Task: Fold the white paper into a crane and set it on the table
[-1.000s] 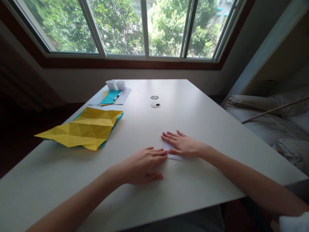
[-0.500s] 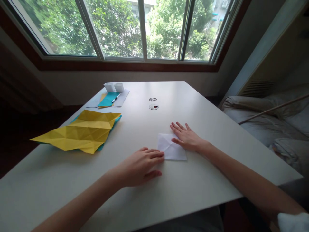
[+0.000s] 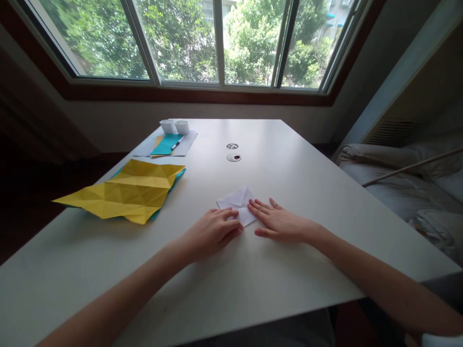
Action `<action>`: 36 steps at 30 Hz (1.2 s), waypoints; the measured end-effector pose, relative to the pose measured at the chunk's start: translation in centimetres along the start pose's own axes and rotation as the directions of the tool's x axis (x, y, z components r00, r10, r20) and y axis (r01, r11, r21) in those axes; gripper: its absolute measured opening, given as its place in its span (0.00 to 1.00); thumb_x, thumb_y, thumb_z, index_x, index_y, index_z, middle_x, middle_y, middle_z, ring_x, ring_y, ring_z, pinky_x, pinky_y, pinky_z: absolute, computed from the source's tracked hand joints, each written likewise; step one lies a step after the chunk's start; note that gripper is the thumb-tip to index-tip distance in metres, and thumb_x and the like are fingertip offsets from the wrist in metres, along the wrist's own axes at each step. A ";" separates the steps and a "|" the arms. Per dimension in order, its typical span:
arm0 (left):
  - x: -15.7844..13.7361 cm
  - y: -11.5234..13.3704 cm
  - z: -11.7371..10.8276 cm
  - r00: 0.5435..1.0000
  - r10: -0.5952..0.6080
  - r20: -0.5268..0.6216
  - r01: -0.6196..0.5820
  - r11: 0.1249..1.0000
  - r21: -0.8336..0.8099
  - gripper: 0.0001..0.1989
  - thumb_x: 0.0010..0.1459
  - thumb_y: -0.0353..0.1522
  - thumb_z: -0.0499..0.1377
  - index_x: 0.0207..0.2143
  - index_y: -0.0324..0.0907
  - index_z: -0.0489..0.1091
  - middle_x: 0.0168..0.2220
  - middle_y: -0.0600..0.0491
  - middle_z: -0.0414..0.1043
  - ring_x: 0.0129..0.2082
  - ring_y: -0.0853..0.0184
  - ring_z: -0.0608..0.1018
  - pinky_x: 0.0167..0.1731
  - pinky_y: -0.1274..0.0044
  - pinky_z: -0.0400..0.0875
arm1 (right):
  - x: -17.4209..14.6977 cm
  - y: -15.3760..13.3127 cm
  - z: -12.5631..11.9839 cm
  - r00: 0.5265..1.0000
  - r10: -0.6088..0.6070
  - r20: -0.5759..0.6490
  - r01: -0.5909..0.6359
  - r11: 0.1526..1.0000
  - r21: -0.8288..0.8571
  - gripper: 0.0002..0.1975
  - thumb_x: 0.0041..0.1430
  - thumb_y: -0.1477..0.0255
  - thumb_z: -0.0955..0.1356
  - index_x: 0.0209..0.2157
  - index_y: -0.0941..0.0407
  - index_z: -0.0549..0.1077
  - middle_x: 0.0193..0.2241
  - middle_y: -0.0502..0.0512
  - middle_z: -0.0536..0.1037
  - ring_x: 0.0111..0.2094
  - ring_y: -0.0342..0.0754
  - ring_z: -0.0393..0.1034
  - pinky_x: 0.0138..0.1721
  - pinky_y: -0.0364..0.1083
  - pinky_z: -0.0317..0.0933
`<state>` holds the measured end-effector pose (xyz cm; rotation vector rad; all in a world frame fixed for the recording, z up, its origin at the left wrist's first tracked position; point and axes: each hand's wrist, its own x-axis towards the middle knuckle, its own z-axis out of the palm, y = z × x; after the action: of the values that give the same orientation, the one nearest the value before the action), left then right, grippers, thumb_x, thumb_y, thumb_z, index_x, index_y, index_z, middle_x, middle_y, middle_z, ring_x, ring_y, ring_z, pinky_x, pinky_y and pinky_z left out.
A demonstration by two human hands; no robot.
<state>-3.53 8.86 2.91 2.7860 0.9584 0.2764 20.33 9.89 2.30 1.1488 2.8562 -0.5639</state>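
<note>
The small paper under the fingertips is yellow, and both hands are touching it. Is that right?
Not quite: the head view shows that the small paper is white, not yellow. The left hand and right hand are indeed both touching it.

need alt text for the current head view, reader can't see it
A person's bare left hand and right hand touch a small, creased white paper sheet on a white table. Creased yellow paper over turquoise paper lies to the left, with a brown-framed window beyond.
</note>
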 end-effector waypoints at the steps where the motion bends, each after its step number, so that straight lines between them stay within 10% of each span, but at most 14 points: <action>1: 0.3 -0.2 0.1 1.000 -0.017 0.006 0.017 1.000 0.003 0.12 0.63 0.34 0.46 0.40 0.47 0.68 0.46 0.49 0.68 0.46 0.61 0.70 0.47 0.68 0.62 | 0.0 0.0 0.0 1.000 0.005 0.004 -0.005 1.000 0.006 0.36 0.60 0.51 0.51 0.63 0.56 0.39 0.63 0.59 0.40 0.63 0.54 0.35 0.61 0.61 0.29; 15: 0.1 -1.3 1.3 0.936 -0.350 -0.046 0.351 0.913 0.208 0.32 0.59 0.49 0.43 0.60 0.42 0.51 0.61 0.40 0.51 0.60 0.48 0.53 0.52 0.51 0.49 | 0.6 0.5 0.2 0.981 0.037 -0.192 -0.041 0.999 -0.021 0.26 0.63 0.58 0.53 0.59 0.53 0.57 0.59 0.57 0.58 0.60 0.54 0.50 0.58 0.64 0.38; 26: -1.0 -3.2 -0.8 0.998 -0.014 -0.068 0.017 0.999 0.039 0.15 0.61 0.28 0.46 0.44 0.48 0.70 0.44 0.49 0.69 0.44 0.64 0.70 0.44 0.71 0.66 | -0.4 0.6 -1.0 0.936 -0.181 -0.302 0.164 0.983 -0.081 0.19 0.49 0.57 0.69 0.38 0.54 0.75 0.46 0.58 0.73 0.49 0.54 0.64 0.50 0.52 0.58; 36: -0.5 -2.6 -0.4 0.996 0.052 -0.069 -0.049 0.998 0.044 0.12 0.60 0.30 0.49 0.42 0.45 0.70 0.43 0.50 0.72 0.43 0.64 0.72 0.43 0.72 0.66 | -0.3 -0.5 -0.7 0.934 -0.289 -0.208 0.277 0.957 -0.086 0.16 0.59 0.62 0.63 0.44 0.55 0.72 0.47 0.56 0.74 0.48 0.50 0.66 0.48 0.49 0.60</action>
<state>-5.53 10.64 2.68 2.8597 0.9202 0.3674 20.31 9.59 3.17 0.8434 3.2328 -0.3808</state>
